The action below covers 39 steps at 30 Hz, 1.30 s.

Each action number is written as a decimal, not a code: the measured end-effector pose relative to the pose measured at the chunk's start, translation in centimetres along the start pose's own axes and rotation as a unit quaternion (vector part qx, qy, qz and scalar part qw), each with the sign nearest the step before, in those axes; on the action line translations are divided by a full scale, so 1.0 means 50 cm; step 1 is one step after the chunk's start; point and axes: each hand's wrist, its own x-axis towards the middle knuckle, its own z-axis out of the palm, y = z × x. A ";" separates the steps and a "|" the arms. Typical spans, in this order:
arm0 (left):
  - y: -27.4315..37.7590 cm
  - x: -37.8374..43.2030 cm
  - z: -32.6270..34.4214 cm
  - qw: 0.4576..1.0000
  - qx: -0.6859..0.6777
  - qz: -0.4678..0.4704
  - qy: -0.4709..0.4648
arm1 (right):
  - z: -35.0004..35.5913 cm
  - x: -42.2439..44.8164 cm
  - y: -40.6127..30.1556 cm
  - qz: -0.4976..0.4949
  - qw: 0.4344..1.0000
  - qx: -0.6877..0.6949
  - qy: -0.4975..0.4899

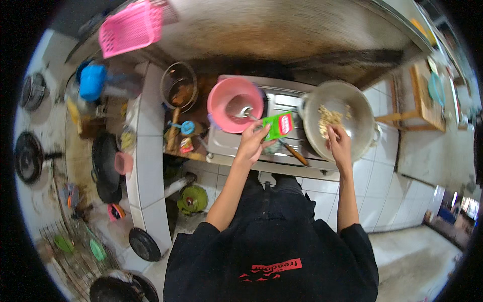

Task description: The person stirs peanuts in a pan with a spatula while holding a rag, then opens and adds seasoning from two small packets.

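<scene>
My left hand (252, 140) grips a small green sachet (278, 125) with a red and white label. It is beside a pink plastic bowl (216, 96). A metal spoon (245, 111) sits in that bowl, and its handle runs towards my left fingers. My right hand (339, 141) is over a large grey metal pot (358, 104) with side handles. Its fingertips are drawn together just at a heap of pale beige food pieces (329, 117). Whether anything is pinched between them is hidden.
Both vessels stand on a metal gas stove (288, 100). A wooden-handled utensil (294, 153) lies at its front. To the left are a glass lid (179, 88), a blue plastic utensil (186, 127) and a tiled ledge (151, 113). A green gas cylinder (194, 198) stands below.
</scene>
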 end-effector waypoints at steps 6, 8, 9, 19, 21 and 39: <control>-0.022 -0.154 -0.401 0.980 -0.102 0.007 0.172 | 0.086 -0.101 0.184 -0.069 0.959 -0.275 -0.011; -0.060 -0.155 -0.528 0.957 -0.133 0.033 0.255 | 0.118 -0.125 0.202 -0.061 0.925 -0.374 -0.027; -0.074 -0.140 -0.588 0.947 -0.162 0.041 0.273 | 0.143 -0.134 0.201 -0.079 0.910 -0.407 -0.027; -0.153 0.082 -0.785 0.912 -0.212 0.060 0.346 | 0.284 -0.129 0.266 -0.093 0.780 -0.618 0.042; -0.155 0.102 -0.775 0.918 -0.170 0.040 0.356 | 0.295 -0.124 0.281 -0.095 0.773 -0.624 0.062; -0.109 0.026 -0.687 0.788 0.583 0.037 0.196 | 0.269 -0.227 0.221 -0.009 0.895 -0.434 0.105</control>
